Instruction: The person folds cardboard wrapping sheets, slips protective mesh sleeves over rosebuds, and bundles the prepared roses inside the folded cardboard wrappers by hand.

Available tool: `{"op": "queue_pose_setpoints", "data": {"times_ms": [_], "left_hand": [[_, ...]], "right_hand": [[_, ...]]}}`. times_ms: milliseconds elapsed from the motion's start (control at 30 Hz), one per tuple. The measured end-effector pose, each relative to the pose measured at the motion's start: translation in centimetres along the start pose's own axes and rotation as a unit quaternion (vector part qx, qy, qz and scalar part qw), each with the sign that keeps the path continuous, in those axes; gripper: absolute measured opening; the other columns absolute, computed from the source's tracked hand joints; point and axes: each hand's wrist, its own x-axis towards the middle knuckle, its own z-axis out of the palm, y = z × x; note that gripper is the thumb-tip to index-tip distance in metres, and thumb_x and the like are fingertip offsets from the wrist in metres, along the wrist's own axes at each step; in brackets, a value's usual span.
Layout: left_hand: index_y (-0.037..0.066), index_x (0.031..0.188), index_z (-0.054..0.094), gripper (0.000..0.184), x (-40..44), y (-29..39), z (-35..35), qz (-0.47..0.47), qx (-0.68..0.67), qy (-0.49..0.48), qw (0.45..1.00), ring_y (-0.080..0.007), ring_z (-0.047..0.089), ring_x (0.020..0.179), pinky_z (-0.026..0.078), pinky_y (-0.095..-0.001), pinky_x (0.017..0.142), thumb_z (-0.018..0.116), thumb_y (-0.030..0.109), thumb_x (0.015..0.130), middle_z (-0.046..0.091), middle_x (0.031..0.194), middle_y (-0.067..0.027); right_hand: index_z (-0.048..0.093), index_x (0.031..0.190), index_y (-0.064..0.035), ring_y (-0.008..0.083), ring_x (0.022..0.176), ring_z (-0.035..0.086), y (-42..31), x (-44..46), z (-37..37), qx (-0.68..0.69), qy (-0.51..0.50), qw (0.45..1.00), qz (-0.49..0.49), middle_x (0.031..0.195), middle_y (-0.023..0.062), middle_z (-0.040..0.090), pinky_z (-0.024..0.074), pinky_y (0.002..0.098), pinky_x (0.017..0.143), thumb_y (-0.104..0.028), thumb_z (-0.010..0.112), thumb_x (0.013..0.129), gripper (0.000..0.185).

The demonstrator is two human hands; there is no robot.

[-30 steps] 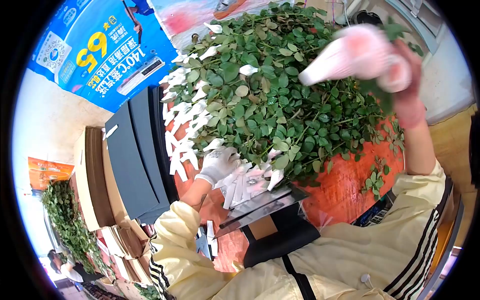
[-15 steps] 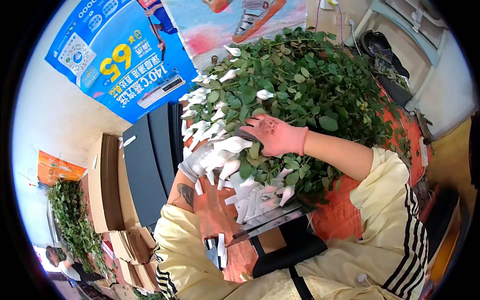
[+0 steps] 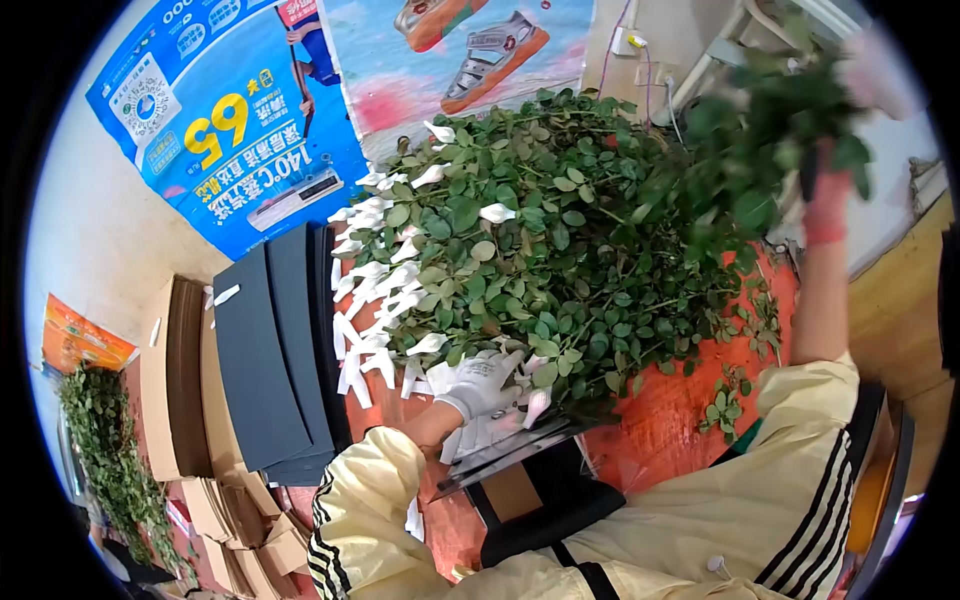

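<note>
My left hand (image 3: 482,384), in a white glove, lies at the lower left edge of the big pile of leafy stems (image 3: 560,260), beside a white-wrapped bud (image 3: 537,405); whether its fingers grip anything is unclear. My right hand (image 3: 828,190), in a pink glove, is raised at the upper right, closed on a bunch of leafy stems (image 3: 770,130). A pale pink bloom (image 3: 885,75) shows blurred at the bunch's far end. White-netted buds (image 3: 405,275) line the pile's left side.
Black boards (image 3: 275,350) and brown cardboard (image 3: 185,380) stand at the left. The red table (image 3: 670,420) shows below the pile. A black box-like holder (image 3: 540,500) is near my body. Posters (image 3: 230,120) hang behind. More foliage (image 3: 110,460) lies far left.
My right hand has gone from the pile's middle to the upper right with a leafy bunch. My left hand has moved down and right, away from the buds it was at.
</note>
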Motion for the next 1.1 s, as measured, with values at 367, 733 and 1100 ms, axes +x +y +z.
{"op": "queue_pose_setpoints", "data": {"times_ms": [367, 733, 1100], "left_hand": [[0.01, 0.116, 0.057, 0.036, -0.9, 0.7, -7.9, -0.085, -0.121, 0.137, 0.979, -0.0291, 0.059, 0.103, 0.045, -0.0353, 0.091, 0.051, 0.023, 0.083, 0.062, 0.109, -0.0148], [-0.003, 0.097, 0.061, 0.045, -24.5, 12.6, -11.2, -0.034, -0.35, 0.235, 0.906, -0.0151, 0.057, 0.067, 0.047, -0.029, 0.063, 0.06, 0.04, 0.085, 0.062, 0.079, -0.0089], [0.004, 0.107, 0.061, 0.034, -26.6, 12.5, -0.2, -0.12, -0.285, 0.17, 0.936, -0.0251, 0.058, 0.098, 0.046, -0.0357, 0.083, 0.065, 0.021, 0.078, 0.061, 0.107, -0.0121]], "right_hand": [[0.058, 0.109, -0.0033, 0.0325, 0.11, 0.053, -13.7, 8.2, -20.8, -0.548, -0.008, 0.766, -0.336, 0.115, 0.0145, 0.059, 0.041, 0.0415, 0.093, -0.018, 0.063, 0.072, 0.04], [0.053, 0.122, -0.0095, 0.0206, 0.094, 0.058, -20.7, -28.1, 2.3, -0.147, -0.676, 0.61, -0.385, 0.1, 0.0083, 0.061, 0.0417, 0.0362, 0.088, -0.017, 0.047, 0.085, 0.039], [0.015, 0.143, -0.0017, 0.0369, 0.119, 0.044, -19.6, -40.2, 10.4, -0.215, -0.855, 0.46, -0.104, 0.121, 0.024, 0.049, 0.0327, 0.0431, 0.102, -0.035, 0.054, 0.079, 0.082]]}}
